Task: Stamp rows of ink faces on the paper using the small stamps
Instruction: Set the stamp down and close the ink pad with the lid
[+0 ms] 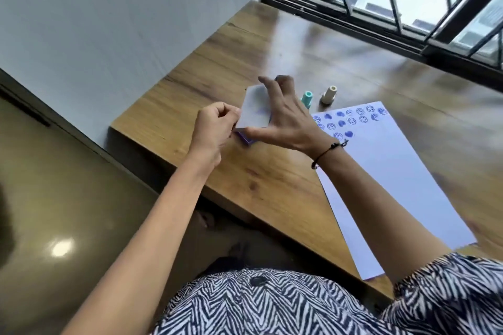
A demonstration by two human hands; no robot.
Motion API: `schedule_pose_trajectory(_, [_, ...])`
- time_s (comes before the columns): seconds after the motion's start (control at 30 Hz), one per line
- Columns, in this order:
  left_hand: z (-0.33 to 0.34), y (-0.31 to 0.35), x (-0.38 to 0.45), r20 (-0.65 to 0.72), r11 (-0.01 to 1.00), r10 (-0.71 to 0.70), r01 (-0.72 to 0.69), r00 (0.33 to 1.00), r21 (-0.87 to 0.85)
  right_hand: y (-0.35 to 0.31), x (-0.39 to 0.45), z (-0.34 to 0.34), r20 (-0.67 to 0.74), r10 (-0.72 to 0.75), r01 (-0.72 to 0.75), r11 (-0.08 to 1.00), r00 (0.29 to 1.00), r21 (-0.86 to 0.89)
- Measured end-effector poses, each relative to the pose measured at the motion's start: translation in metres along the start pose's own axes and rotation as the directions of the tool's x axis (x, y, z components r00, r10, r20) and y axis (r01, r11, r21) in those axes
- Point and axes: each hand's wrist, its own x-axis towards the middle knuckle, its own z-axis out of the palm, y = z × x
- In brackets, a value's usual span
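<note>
A white paper (394, 171) lies on the wooden table (245, 62), with rows of blue faces and hearts (351, 119) stamped along its far end. Beside that end stand two small stamps, one teal (307, 98) and one cream (328, 94). Left of them is a purple ink pad (243, 139) with its frosted lid (257, 110) tilted up. My right hand (283, 119) grips the lid, with the fingers over its top and the thumb under its near edge. My left hand (217, 126) is closed, pinching the pad's left edge. Neither hand holds a stamp.
The table's left edge (163, 149) drops to a glossy floor just beside the ink pad. A white wall (109, 22) runs along the left. A barred window (394, 3) borders the far side of the table.
</note>
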Motion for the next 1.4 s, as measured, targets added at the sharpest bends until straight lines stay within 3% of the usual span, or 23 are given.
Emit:
schedule_pose_trajectory(0.1, [-0.001, -0.005, 0.006, 0.054, 0.988, 0.069, -0.076, 0.996, 0.135, -0.004, 0.002, -0.009, 0.014, -0.030, 0.033, 0.944, 0.999, -0.330])
schedule_pose_trajectory(0.27, [-0.008, -0.003, 0.009, 0.222, 0.976, 0.096, -0.136, 0.970, 0.172, -0.004, -0.001, -0.006, 0.006, 0.022, -0.016, 0.847, 1.000, -0.531])
schedule_pose_trajectory(0.33, [-0.010, -0.004, 0.009, 0.198, 0.946, 0.142, -0.191, 0.970, 0.260, -0.003, -0.003, -0.004, -0.034, 0.061, -0.070, 0.849, 0.998, -0.524])
schedule_pose_trajectory(0.43, [-0.013, -0.017, 0.004, 0.130, 0.767, 0.334, -0.349, 0.934, 0.539, -0.004, -0.007, 0.002, -0.113, 0.159, -0.193, 0.872, 0.981, -0.449])
schedule_pose_trajectory(0.53, [-0.009, -0.037, -0.008, 0.252, 0.665, 0.323, -0.408, 0.912, 0.625, -0.006, -0.007, 0.013, -0.094, 0.253, -0.268, 0.857, 0.963, -0.439])
schedule_pose_trajectory(0.63, [0.001, -0.048, -0.012, 0.248, 0.610, 0.371, -0.436, 0.895, 0.662, -0.010, -0.002, 0.022, -0.083, 0.302, -0.305, 0.835, 0.950, -0.457])
schedule_pose_trajectory(0.83, [0.011, -0.050, -0.006, 0.185, 0.668, 0.355, -0.387, 0.916, 0.635, -0.008, 0.010, 0.031, -0.067, 0.337, -0.332, 0.840, 0.939, -0.430])
schedule_pose_trajectory(1.03, [0.012, -0.053, -0.008, 0.200, 0.658, 0.356, -0.397, 0.913, 0.640, -0.009, 0.012, 0.039, -0.079, 0.307, -0.311, 0.851, 0.948, -0.423])
schedule_pose_trajectory(1.4, [0.010, -0.048, -0.011, 0.228, 0.689, 0.305, -0.380, 0.924, 0.617, -0.016, 0.012, 0.034, 0.041, 0.312, -0.257, 0.845, 0.949, -0.468])
